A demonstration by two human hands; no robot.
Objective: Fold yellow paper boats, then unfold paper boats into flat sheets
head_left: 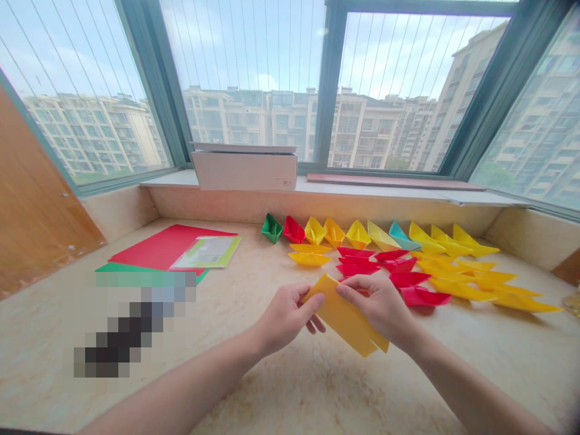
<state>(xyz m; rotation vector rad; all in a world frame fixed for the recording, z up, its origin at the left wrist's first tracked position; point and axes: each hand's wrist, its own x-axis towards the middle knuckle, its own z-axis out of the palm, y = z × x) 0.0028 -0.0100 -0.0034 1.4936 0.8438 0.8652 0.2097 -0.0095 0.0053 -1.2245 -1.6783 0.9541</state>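
Beige marble-look tabletop [281,393] under a wide window, white cardboard box [244,171] on the sill at upper middle. Left hand [285,317] and right hand [376,305] both grasping a folded rectangular yellow paper sheet [348,323], lower middle, pinched between thumbs and fingers. Open tabletop in front of and left of the hands. Upper right, row of ten folded paper boats [357,234]: one green, one red, one teal, seven yellow. In front, flattened red and yellow paper boats [399,279], overlapping, count unclear, nearly reaching the right hand. Upper left, red paper sheet [167,246] over green paper sheet [113,267].
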